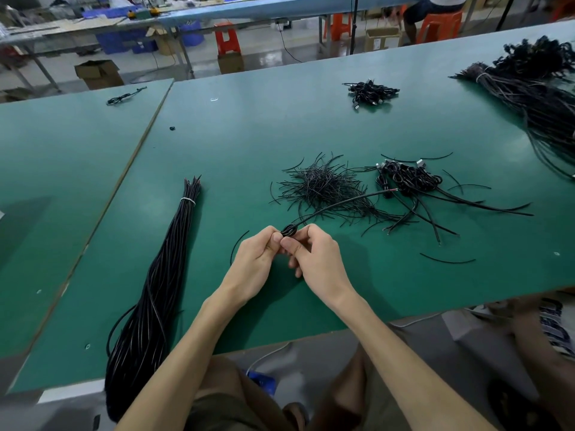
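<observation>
Left hand (255,259) and right hand (317,259) are together pinching a small black cable coil (288,230) between curled thumbs and fingers, just above the green workbench (249,135) near its front edge. The uncoiled tail (342,203) is running away and rightward from the grip, over the pile of short ties (320,185); the right hand is lying nearer it. Orange stools (438,24) are standing in the workshop behind.

green table (249,126) bears a tied cable bundle (161,275); loose wire ties (323,185); coiled cables (407,178)
</observation>
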Action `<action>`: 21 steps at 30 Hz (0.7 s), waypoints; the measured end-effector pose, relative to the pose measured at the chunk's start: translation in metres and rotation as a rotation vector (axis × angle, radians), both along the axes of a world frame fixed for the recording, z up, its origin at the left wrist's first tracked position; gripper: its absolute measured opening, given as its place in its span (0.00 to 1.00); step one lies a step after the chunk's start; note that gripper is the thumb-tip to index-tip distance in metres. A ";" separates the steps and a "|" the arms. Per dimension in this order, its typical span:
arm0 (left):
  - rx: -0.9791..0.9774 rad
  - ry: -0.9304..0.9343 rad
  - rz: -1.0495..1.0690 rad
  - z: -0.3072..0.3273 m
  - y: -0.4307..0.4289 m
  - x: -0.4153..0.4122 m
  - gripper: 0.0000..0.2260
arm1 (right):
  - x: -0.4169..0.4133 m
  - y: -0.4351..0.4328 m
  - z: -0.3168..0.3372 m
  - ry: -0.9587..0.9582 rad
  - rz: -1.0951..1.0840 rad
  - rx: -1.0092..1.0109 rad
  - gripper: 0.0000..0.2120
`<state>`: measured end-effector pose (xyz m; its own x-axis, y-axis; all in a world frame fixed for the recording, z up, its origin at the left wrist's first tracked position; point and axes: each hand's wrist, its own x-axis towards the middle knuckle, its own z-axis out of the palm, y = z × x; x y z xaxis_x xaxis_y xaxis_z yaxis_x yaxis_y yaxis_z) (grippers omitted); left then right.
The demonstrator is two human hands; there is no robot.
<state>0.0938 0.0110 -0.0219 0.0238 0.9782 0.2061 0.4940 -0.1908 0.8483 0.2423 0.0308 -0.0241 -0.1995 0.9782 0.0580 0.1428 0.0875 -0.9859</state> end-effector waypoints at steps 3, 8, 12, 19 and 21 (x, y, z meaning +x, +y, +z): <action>0.004 0.031 0.003 -0.002 0.002 -0.001 0.16 | 0.001 -0.002 0.003 -0.023 0.012 0.001 0.08; 0.018 0.057 0.036 -0.002 0.001 0.001 0.18 | 0.006 -0.001 0.006 -0.049 0.029 -0.025 0.05; 0.058 0.158 0.064 -0.002 0.001 0.002 0.16 | 0.002 0.002 0.008 -0.132 0.029 -0.018 0.08; 0.146 0.212 0.055 -0.006 0.001 -0.003 0.12 | 0.007 0.005 0.012 -0.133 0.145 0.003 0.10; 0.100 0.181 0.045 -0.006 0.001 -0.002 0.08 | 0.008 0.004 0.011 -0.024 0.145 -0.055 0.09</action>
<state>0.0913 0.0119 -0.0281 0.0256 0.9540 0.2986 0.6462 -0.2437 0.7232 0.2500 0.0344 -0.0132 -0.3399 0.9405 -0.0017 0.1561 0.0546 -0.9862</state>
